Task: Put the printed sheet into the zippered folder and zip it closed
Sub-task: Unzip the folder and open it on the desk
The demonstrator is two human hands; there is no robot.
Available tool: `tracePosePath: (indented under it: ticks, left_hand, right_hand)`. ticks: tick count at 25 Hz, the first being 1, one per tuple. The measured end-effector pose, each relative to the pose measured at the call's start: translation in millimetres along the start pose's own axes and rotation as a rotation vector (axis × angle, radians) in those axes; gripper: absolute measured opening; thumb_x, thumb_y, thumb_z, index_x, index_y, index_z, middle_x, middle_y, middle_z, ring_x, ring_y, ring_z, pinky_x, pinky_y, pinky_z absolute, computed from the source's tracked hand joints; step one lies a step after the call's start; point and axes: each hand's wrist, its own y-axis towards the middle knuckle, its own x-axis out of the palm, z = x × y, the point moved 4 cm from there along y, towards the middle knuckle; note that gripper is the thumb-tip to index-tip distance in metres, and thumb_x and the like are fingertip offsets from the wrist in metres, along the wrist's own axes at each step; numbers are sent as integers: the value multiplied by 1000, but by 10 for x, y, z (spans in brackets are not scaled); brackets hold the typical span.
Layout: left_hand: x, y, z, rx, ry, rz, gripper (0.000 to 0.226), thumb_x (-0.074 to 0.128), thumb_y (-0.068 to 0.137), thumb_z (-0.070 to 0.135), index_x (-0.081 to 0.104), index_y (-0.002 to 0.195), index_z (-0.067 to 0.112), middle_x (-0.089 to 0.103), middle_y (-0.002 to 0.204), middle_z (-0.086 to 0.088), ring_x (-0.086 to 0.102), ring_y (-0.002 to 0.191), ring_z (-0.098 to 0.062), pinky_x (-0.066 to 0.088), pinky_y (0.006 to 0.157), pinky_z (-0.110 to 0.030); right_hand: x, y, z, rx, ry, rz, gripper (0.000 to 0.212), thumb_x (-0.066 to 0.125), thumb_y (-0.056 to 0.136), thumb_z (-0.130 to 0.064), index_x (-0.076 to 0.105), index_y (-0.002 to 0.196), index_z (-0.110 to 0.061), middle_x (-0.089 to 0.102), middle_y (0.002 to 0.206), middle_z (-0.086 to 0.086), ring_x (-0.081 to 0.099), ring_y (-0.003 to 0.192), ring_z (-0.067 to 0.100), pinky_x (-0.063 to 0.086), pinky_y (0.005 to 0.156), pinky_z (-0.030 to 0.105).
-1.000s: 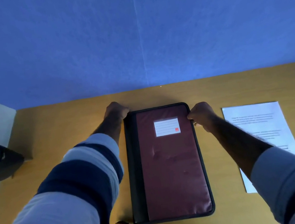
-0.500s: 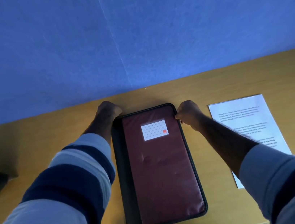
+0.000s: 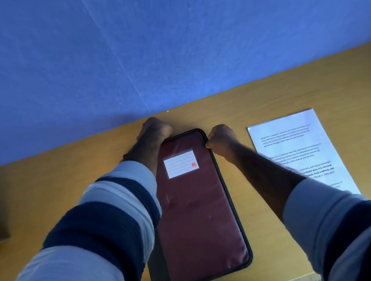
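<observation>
Blue wall (image 3: 165, 36) behind a yellow-brown wooden table (image 3: 42, 179) — dim, bluish light overall.

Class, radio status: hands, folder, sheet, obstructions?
Left hand holds zippered folder at far-left corner; right hand pinches its right edge. Folder lies closed. Printed sheet outside, beside it, right forearm crossing it.

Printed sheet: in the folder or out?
Out. The printed sheet lies flat on the desk, right of the zippered folder, apart from it. The folder's cover is down; the right forearm hides the sheet's near-left part.
</observation>
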Motion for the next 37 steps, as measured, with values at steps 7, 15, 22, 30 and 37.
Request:
tracePosePath:
  ticks: [7, 15, 22, 30, 37]
  left_hand:
    - [131, -176, 653, 169, 152, -29, 8, 62, 79, 13, 54, 81, 13, 58, 78, -1, 61, 71, -21, 44, 59, -26]
    - [468, -357, 1016, 346, 305, -116, 17, 67, 80, 20, 66, 88, 6, 64, 81, -8, 61, 69, -23, 43, 55, -28]
    - [341, -239, 751, 337, 307, -166, 6, 56, 87, 10, 59, 84, 7, 53, 81, -7, 47, 65, -20, 33, 54, -30]
    - [306, -315, 779, 353, 345, -115, 19, 47, 90, -1, 62, 99, 3, 58, 89, -9, 50, 70, -18, 36, 53, -30]
    - [322, -361, 814, 350, 326, -88, 21, 46, 92, -3, 62, 105, 2, 59, 99, -11, 55, 84, -23, 42, 62, -30]
  right_hand:
    - [42, 2, -46, 20, -16, 15, 9, 58, 84, -3, 64, 90, -4, 64, 86, 13, 64, 79, 30, 42, 53, 29]
    - [-56, 55, 39, -6, 101, -30, 19, 59, 87, -11, 71, 99, -3, 72, 96, 15, 71, 90, 35, 61, 75, 42]
    - [-301, 115, 19, -149, -146, 17, 32, 55, 94, -7, 69, 120, -20, 67, 114, 4, 65, 99, 25, 60, 84, 40]
    - [-170, 76, -130, -299, -360, 41, 31, 56, 95, -10, 74, 116, -24, 69, 119, 3, 67, 103, 26, 59, 80, 36]
    - [-175, 21, -140, -328, -387, 108, 24, 55, 97, -12, 74, 109, -19, 68, 108, 6, 66, 96, 28, 54, 71, 34]
